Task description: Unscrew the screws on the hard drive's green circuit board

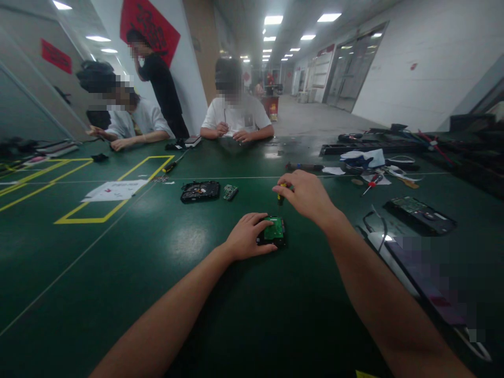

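A hard drive (274,234) with a green circuit board on top lies on the green table (157,262) in front of me. My left hand (247,236) rests on its left side, fingers curled over its edge, holding it down. My right hand (305,195) is closed round the top of a yellow-handled screwdriver (280,195), which stands upright over the drive's far edge.
Another opened hard drive (200,191) and a loose green board (230,192) lie farther back. A drive (420,214), tools and cables sit at the right. Papers (115,190) lie inside yellow floor-tape lines at the left. Three people are at the table's far side.
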Demonstrator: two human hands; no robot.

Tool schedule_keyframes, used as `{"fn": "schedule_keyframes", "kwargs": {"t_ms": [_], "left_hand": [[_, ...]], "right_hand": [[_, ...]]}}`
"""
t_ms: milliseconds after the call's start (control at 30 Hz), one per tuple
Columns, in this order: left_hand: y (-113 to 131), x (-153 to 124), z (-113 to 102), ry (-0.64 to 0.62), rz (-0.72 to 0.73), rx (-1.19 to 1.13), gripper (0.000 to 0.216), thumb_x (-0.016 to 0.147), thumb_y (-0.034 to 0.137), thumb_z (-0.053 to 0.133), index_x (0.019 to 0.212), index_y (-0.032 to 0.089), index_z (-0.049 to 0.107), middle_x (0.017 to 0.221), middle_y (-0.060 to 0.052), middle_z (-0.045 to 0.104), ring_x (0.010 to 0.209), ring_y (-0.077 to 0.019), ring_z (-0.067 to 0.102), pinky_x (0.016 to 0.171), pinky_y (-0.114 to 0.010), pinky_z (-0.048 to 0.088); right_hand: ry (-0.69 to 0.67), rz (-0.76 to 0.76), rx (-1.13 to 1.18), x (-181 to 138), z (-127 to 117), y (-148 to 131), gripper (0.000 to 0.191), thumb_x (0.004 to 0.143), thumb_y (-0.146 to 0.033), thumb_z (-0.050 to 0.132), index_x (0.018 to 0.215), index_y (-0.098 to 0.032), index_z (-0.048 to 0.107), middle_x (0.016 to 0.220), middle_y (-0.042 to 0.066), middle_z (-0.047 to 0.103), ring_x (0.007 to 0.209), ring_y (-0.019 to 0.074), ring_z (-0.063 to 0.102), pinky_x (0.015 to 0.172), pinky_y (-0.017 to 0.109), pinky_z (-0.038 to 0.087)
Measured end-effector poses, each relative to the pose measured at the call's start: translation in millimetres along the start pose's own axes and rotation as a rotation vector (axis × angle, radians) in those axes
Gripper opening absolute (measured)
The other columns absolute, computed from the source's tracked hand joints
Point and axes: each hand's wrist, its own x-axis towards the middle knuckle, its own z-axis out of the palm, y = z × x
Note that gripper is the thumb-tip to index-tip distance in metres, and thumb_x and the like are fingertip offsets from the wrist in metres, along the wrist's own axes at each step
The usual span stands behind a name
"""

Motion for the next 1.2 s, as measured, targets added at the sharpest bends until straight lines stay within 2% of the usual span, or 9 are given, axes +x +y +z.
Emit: {"fn": "schedule_keyframes", "kwargs": {"t_ms": [133,267,500,767,967,1200], "left_hand": [[0.0,0.2,0.1,0.011,-0.006,-0.015,0.075,0.081,0.073,0.071,0.136,0.024,0.059,0.146,-0.015,0.058,0.136,-0.0352,0.054,0.117,-0.055,0.041],[0.3,0.8,0.2,0.007,-0.019,-0.015,0.076,0.08,0.074,0.072,0.134,0.022,0.059,0.145,-0.016,0.058,0.135,-0.0354,0.055,0.116,-0.055,0.042],[0.3,0.0,-0.9,-0.008,-0.005,0.005,0.08,0.083,0.074,0.069,0.145,0.025,0.054,0.148,-0.015,0.056,0.137,-0.036,0.052,0.117,-0.057,0.04],[-0.9,-0.5,1.3,-0.005,-0.004,0.003,0.078,0.082,0.073,0.07,0.143,0.026,0.057,0.148,-0.014,0.055,0.136,-0.0363,0.052,0.116,-0.056,0.041],[-0.9,-0.6,1.6,-0.003,-0.005,0.016,0.078,0.083,0.073,0.069,0.143,0.025,0.058,0.148,-0.015,0.056,0.136,-0.0361,0.052,0.116,-0.055,0.041],[-1.9,-0.5,2.7,-0.003,0.002,0.015,0.078,0.083,0.073,0.069,0.143,0.026,0.058,0.148,-0.014,0.056,0.136,-0.0362,0.053,0.115,-0.056,0.041]], "right_hand": [[-0.027,-0.06,0.073,-1.2,-2.5,-3.3,0.016,0.098,-0.024,0.062,0.103,-0.022,0.077,0.106,0.008,0.076,0.102,0.0249,0.068,0.094,0.039,0.048],[-0.031,-0.073,0.122,-2.8,-3.5,-6.6,0.023,0.094,-0.015,0.059,0.11,-0.02,0.074,0.11,0.008,0.076,0.102,0.0252,0.068,0.093,0.038,0.049],[-0.05,-0.086,0.086,-1.8,-3.8,-6.1,0.015,0.099,-0.025,0.06,0.095,-0.021,0.074,0.095,0.007,0.074,0.091,0.0233,0.067,0.086,0.037,0.049],[-0.047,-0.061,0.114,-2.6,-3.0,-2.0,0.026,0.096,-0.012,0.058,0.115,-0.02,0.073,0.118,0.008,0.077,0.109,0.027,0.07,0.097,0.039,0.049],[-0.031,-0.003,0.097,-3.0,-3.3,-5.2,0.011,0.095,-0.025,0.066,0.102,-0.019,0.072,0.1,0.009,0.077,0.089,0.0254,0.07,0.084,0.038,0.049],[-0.012,-0.048,0.098,-1.8,-2.1,-4.7,0.013,0.094,-0.019,0.065,0.102,-0.017,0.075,0.099,0.009,0.07,0.084,0.0215,0.063,0.083,0.036,0.046]]}}
